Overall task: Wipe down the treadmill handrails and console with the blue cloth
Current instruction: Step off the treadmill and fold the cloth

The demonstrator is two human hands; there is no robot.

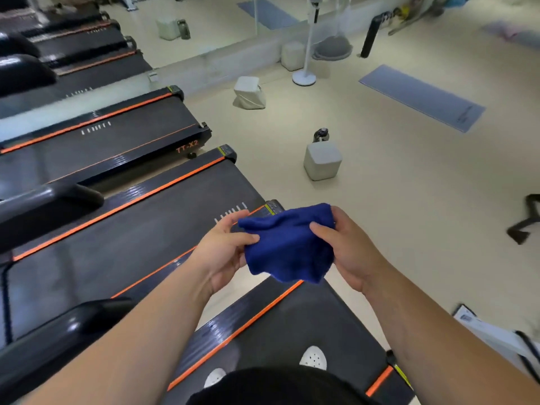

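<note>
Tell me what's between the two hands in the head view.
The blue cloth, bunched, fills the gap. The left hand pinches its left edge and the right hand grips its right side. This shows in the head view, the only one.

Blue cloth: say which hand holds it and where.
Both: the left hand pinches the left edge of the blue cloth, the right hand grips its right side.

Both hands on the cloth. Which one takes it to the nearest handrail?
Left, probably. The nearest handrail lies to the person's left, just outside the left forearm; no rail shows on the right. The left hand pinches the blue cloth too, so the right hand only needs to let go.
</note>
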